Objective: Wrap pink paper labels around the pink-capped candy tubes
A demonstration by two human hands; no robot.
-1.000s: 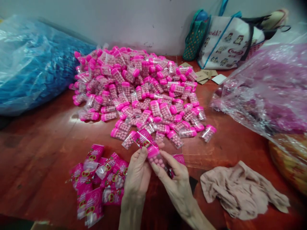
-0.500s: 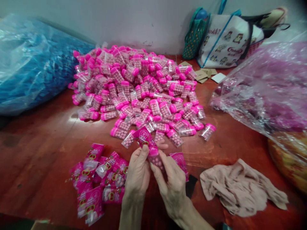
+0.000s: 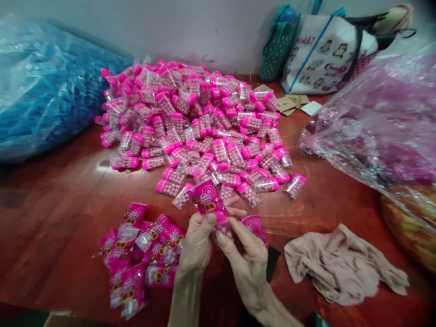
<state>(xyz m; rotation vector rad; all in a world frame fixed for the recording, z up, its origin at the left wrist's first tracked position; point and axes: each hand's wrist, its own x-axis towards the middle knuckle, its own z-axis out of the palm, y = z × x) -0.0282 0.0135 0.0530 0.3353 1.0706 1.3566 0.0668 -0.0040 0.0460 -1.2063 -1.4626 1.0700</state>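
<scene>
My left hand is closed, its thumb pressing on a pink printed wrapper sleeve. My right hand grips a small clear candy bottle full of pink balls between thumb and index finger, its other fingers partly stretched out behind. The bottle's pink cap end sits at the sleeve's lower end; how far it goes inside I cannot tell. Beyond my hands lies a large heap of pink-capped candy bottles. Left of my left hand is a small pile of wrapped bottles. Behind my right hand lies another pink sleeve.
A big bag of blue pieces bulges at the left, a clear bag of pink material at the right. A beige cloth lies at front right. Cardboard pieces and a printed tote bag are by the wall.
The sleeve has opened out wider and sits slightly lower over the bottle's cap end. My right fingers have shifted a little, with the fingertips behind more extended.
</scene>
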